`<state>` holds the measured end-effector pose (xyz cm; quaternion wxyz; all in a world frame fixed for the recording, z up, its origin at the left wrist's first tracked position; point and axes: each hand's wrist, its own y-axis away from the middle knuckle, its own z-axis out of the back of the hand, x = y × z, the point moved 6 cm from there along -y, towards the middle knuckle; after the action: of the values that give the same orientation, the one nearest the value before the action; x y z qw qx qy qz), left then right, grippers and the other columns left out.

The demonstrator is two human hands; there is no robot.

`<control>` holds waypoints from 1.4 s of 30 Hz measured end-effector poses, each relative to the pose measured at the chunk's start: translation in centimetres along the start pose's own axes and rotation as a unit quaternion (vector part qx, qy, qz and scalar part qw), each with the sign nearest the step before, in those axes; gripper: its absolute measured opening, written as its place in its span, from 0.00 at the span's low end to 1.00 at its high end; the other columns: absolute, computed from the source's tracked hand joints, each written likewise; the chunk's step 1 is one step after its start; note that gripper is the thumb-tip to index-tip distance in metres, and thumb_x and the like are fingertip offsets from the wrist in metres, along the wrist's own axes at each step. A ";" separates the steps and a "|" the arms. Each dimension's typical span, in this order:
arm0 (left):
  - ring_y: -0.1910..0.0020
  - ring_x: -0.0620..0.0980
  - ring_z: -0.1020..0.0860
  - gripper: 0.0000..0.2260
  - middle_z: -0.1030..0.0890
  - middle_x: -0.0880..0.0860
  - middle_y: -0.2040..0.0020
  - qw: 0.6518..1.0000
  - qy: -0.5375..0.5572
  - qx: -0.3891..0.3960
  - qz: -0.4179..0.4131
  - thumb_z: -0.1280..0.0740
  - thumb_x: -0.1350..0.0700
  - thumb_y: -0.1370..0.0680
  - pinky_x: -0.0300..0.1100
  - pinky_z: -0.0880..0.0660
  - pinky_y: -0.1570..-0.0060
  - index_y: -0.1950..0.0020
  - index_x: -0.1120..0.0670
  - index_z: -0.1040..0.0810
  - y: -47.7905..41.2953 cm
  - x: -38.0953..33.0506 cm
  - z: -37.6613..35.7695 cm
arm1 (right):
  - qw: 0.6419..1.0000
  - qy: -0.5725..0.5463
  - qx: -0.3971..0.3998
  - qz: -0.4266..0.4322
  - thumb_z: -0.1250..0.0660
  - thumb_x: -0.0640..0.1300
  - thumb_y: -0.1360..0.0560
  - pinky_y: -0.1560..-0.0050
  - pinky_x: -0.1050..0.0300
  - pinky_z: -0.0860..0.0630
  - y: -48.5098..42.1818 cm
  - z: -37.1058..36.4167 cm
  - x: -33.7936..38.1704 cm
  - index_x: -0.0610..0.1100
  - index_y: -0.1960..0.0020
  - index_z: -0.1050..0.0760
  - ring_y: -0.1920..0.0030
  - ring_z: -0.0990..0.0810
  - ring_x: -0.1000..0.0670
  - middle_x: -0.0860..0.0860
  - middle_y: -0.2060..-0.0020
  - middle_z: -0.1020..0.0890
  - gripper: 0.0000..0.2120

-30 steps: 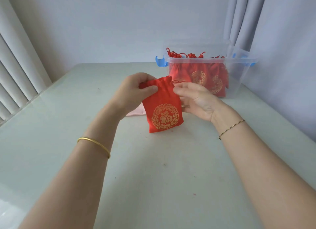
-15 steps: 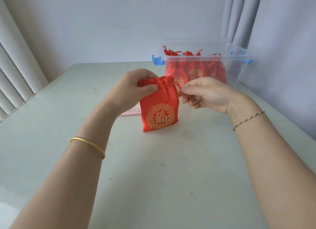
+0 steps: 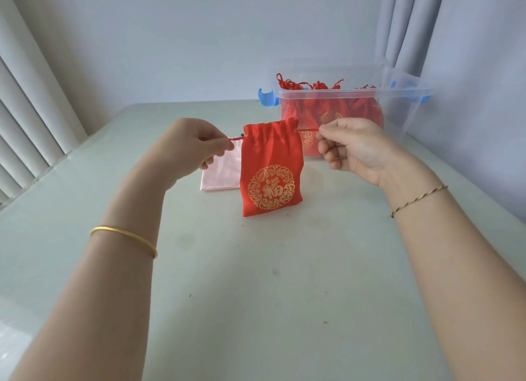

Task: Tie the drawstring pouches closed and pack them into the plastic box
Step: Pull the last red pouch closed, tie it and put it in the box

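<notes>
Both arms are bare, no sleeves. Left hand [image 3: 193, 144] side: a thin, smooth gold bangle [image 3: 125, 237] goes round the wrist, plain & shiny. Right hand [image 3: 355, 150] side: a skinny twisted cord bracelet [image 3: 418, 200], dark w/ gold bits, like a tiny rope.

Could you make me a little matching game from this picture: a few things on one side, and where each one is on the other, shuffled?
Things:
1. red pouch with gold emblem
2. pink pouch
3. plastic box
4. gold bangle

Places:
A. on the left wrist
B. far right of the table, holding red pouches
C. hanging between both hands by its drawstring
D. flat on the table behind the left hand

Pairs: 1-C, 2-D, 3-B, 4-A
</notes>
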<state>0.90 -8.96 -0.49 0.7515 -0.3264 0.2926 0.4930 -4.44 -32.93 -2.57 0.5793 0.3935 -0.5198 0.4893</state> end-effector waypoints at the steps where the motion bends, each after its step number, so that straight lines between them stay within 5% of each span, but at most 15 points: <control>1: 0.69 0.46 0.29 0.05 0.24 0.49 0.68 1.000 -0.001 -0.004 0.004 0.33 0.58 0.25 0.40 0.28 0.63 0.56 0.58 0.18 0.0 0.1 0.2 | 1.000 -0.010 -0.011 -0.002 0.39 0.42 0.22 0.74 0.64 0.31 -0.1 0.1 -0.1 0.44 0.62 0.27 0.75 0.29 0.55 0.51 0.73 0.24 0.10; 9: 0.72 0.44 0.30 0.09 0.26 0.49 0.69 0.998 0.041 -0.041 0.012 0.35 0.56 0.23 0.36 0.30 0.66 0.62 0.56 0.20 0.0 0.7 1.2 | 0.995 -0.075 -0.059 -0.015 0.36 0.45 0.23 0.76 0.66 0.33 -0.6 0.7 -0.7 0.44 0.65 0.26 0.76 0.31 0.57 0.52 0.74 0.26 0.12; 13: 0.72 0.44 0.32 0.11 0.27 0.49 0.70 0.973 0.211 -0.051 0.076 0.36 0.56 0.22 0.34 0.33 0.68 0.64 0.55 0.23 0.1 2.4 1.9 | 0.950 -0.282 -0.090 -0.096 0.39 0.45 0.22 0.79 0.69 0.37 -0.8 1.8 -2.3 0.45 0.66 0.30 0.80 0.35 0.58 0.54 0.80 0.30 0.14; 16: 0.72 0.43 0.29 0.13 0.26 0.47 0.70 0.932 0.349 -0.033 0.094 0.38 0.56 0.21 0.34 0.33 0.68 0.66 0.53 0.26 0.1 2.2 1.1 | 0.940 -0.297 -0.126 -0.110 0.40 0.45 0.21 0.79 0.70 0.38 -0.8 2.1 -2.6 0.46 0.66 0.30 0.82 0.35 0.58 0.54 0.79 0.30 0.14; 21: 0.45 0.48 0.20 0.16 0.18 0.51 0.47 0.861 0.506 0.046 0.014 0.43 0.54 0.20 0.41 0.26 0.45 0.67 0.51 0.27 0.5 -1.9 0.3 | 0.968 -0.219 -0.121 -0.006 0.38 0.45 0.22 0.76 0.67 0.34 0.3 1.0 1.8 0.46 0.66 0.27 0.76 0.32 0.56 0.54 0.77 0.28 0.13; 27: 0.60 0.48 0.20 0.09 0.19 0.52 0.57 0.909 0.392 0.129 -0.062 0.40 0.57 0.21 0.42 0.23 0.49 0.50 0.57 0.21 1.8 -5.9 -1.5 | 0.981 -0.094 -0.054 0.158 0.37 0.44 0.23 0.67 0.66 0.31 3.4 -2.9 7.5 0.46 0.66 0.25 0.71 0.27 0.58 0.56 0.74 0.23 0.13; 32: 0.68 0.43 0.27 0.05 0.23 0.55 0.59 0.953 0.266 0.115 -0.089 0.32 0.60 0.25 0.35 0.25 0.62 0.52 0.59 0.20 2.3 -6.9 -2.2 | 0.977 -0.026 -0.022 0.211 0.36 0.44 0.23 0.60 0.63 0.30 4.5 -4.6 8.5 0.49 0.65 0.24 0.63 0.24 0.58 0.57 0.68 0.20 0.11; 39: 0.71 0.45 0.31 0.05 0.29 0.54 0.68 0.960 0.250 0.074 -0.103 0.33 0.61 0.25 0.34 0.28 0.67 0.55 0.62 0.21 2.4 -7.2 -2.2 | 0.985 -0.044 -0.068 0.150 0.44 0.49 0.20 0.59 0.57 0.28 3.2 -3.8 6.8 0.46 0.57 0.23 0.59 0.23 0.52 0.51 0.61 0.20 0.14; 42: 0.70 0.45 0.31 0.04 0.29 0.55 0.67 0.954 0.269 0.079 -0.109 0.35 0.62 0.24 0.35 0.29 0.67 0.57 0.60 0.23 2.4 -7.4 -2.2 | 0.996 0.025 -0.007 0.082 0.43 0.49 0.20 0.57 0.55 0.27 2.7 -4.5 5.3 0.46 0.56 0.23 0.60 0.23 0.52 0.52 0.63 0.20 0.13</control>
<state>-4.15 -14.00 3.29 0.7175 -0.4168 0.4843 0.2773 -6.20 -27.20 1.82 0.5526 0.3334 -0.5393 0.5409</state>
